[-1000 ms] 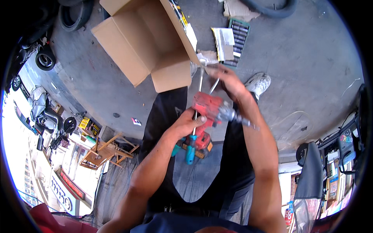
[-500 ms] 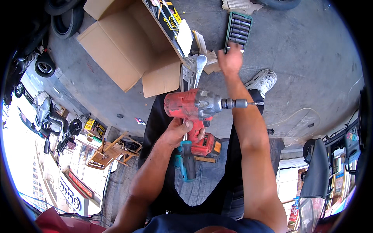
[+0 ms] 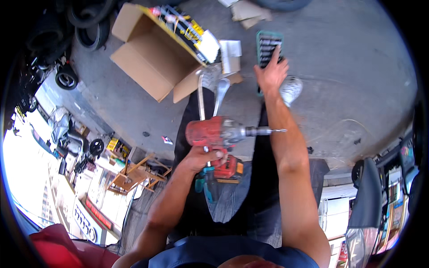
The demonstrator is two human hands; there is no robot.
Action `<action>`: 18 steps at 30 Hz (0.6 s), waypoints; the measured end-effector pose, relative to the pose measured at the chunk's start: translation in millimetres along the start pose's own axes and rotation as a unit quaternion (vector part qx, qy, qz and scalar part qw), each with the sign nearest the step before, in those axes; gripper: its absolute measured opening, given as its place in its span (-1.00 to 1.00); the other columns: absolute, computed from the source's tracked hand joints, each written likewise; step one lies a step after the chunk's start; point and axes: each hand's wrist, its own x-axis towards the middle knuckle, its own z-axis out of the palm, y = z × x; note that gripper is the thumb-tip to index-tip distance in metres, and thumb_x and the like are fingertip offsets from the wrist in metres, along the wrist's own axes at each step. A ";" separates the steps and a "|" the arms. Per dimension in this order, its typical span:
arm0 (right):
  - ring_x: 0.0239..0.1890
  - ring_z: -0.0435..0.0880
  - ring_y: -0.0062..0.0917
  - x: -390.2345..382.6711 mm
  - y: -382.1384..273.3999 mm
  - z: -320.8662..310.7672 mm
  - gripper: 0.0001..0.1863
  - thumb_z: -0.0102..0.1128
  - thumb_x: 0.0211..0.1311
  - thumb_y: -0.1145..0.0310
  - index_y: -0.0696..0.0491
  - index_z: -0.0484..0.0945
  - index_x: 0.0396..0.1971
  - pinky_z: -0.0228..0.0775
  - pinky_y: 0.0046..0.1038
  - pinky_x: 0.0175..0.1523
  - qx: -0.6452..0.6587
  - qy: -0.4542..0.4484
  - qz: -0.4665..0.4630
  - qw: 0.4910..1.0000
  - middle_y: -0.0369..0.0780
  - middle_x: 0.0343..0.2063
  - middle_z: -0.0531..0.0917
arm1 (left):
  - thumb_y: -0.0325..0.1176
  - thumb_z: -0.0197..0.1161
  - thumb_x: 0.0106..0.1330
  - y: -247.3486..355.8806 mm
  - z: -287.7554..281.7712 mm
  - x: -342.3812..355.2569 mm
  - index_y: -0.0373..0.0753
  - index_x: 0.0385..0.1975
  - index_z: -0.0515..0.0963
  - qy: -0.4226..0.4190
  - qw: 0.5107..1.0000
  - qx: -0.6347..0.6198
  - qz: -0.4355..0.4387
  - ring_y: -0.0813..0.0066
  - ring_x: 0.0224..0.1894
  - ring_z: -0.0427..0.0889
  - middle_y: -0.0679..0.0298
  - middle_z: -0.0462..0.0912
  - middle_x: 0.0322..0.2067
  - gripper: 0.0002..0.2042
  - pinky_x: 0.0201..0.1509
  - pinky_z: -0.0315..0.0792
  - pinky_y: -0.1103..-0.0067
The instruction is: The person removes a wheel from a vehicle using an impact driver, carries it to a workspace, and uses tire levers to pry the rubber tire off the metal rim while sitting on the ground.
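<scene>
My left hand (image 3: pixel 200 157) is wrapped round the grip of a red cordless impact wrench (image 3: pixel 203 131). A narrow drill-like bit (image 3: pixel 278 131) points right from its nose, above my right forearm. Below the tool hangs its red battery pack (image 3: pixel 229 167). My right hand (image 3: pixel 272 77) reaches out over a green-edged case of dark sockets (image 3: pixel 268 41) on the ground. Its fingers are apart, the index finger stretched across the sockets; I see nothing held. Behind the wrench, between my legs, is a teal-and-black handled tool (image 3: pixel 208 187) with a metal shaft.
An open cardboard box (image 3: pixel 149 58) lies at the far left, with a smaller carton (image 3: pixel 230 56) beside it. A spoon-ended metal lever (image 3: pixel 220 93) is by my left foot. Tyres (image 3: pixel 67 78) and a wooden chair (image 3: pixel 134 175) are at left. My right shoe (image 3: pixel 291 89) is near the case.
My right hand has gone from the near end of the socket case to over its sockets, index finger extended. The view has shifted. My left hand keeps hold of the impact wrench.
</scene>
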 end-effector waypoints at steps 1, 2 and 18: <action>0.22 0.31 0.12 -17.0 9.9 -42.4 0.20 0.52 -0.14 0.18 -0.11 -0.03 0.54 0.22 0.07 0.27 -0.019 -0.008 -0.007 1.000 0.20 0.23 0.26 | -0.39 0.34 0.29 12.4 23.8 -19.6 -0.35 -0.01 0.52 0.010 0.999 0.026 -0.023 0.32 -0.35 0.66 0.14 0.67 -0.33 -0.68 -0.23 0.53 0.42; 0.24 0.31 0.12 -31.3 18.5 -82.0 0.20 0.49 -0.11 0.15 -0.14 -0.05 0.55 0.18 0.09 0.29 -0.022 -0.025 -0.006 0.999 0.21 0.28 0.23 | -0.36 0.37 0.27 17.4 36.2 -33.9 -0.35 0.01 0.52 0.016 0.999 0.033 -0.006 0.32 -0.34 0.66 0.15 0.66 -0.34 -0.64 -0.22 0.55 0.41; 0.31 0.32 0.08 -208.4 263.2 -751.6 0.20 0.51 -0.18 0.07 -0.30 0.00 0.55 0.14 0.08 0.35 -0.113 0.073 0.207 0.969 0.21 0.31 0.24 | 0.00 0.41 0.22 313.3 440.2 -204.2 -0.25 0.04 0.44 -0.084 0.943 0.099 0.306 0.31 -0.42 0.61 0.19 0.57 -0.46 -0.45 -0.26 0.53 0.40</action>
